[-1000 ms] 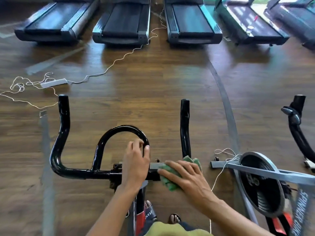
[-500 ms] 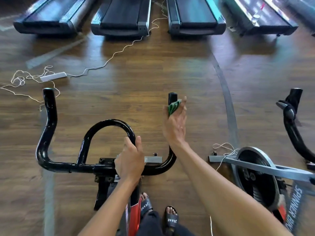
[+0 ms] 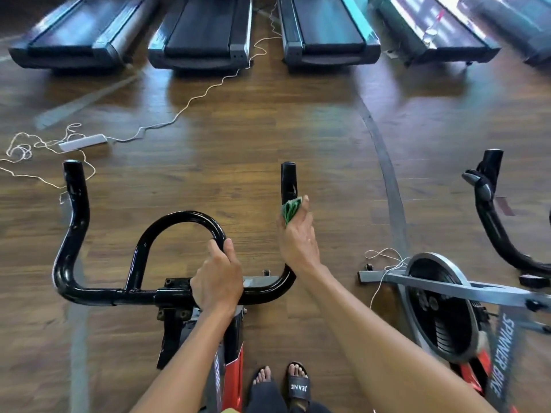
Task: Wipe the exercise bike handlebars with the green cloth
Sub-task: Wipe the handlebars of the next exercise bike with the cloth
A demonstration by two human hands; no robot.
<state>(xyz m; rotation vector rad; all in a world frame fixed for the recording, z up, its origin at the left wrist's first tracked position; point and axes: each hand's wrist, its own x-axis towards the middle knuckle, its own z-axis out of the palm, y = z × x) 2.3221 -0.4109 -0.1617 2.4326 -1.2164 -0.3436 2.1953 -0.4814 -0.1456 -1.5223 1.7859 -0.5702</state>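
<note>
Black handlebars (image 3: 95, 294), green cloth (image 3: 290, 209) up on the right bar
Wooden floor (image 3: 268, 129) all around, treadmills (image 3: 202, 31) lined up at the far side; a second bike (image 3: 441, 308) off to the right; left hand (image 3: 219, 281), grip curled round the centre loop just above the crossbar; right hand (image 3: 298, 242), grip clamped on the folded green cloth, pinning it against the upright bar a little below its tip.
</note>
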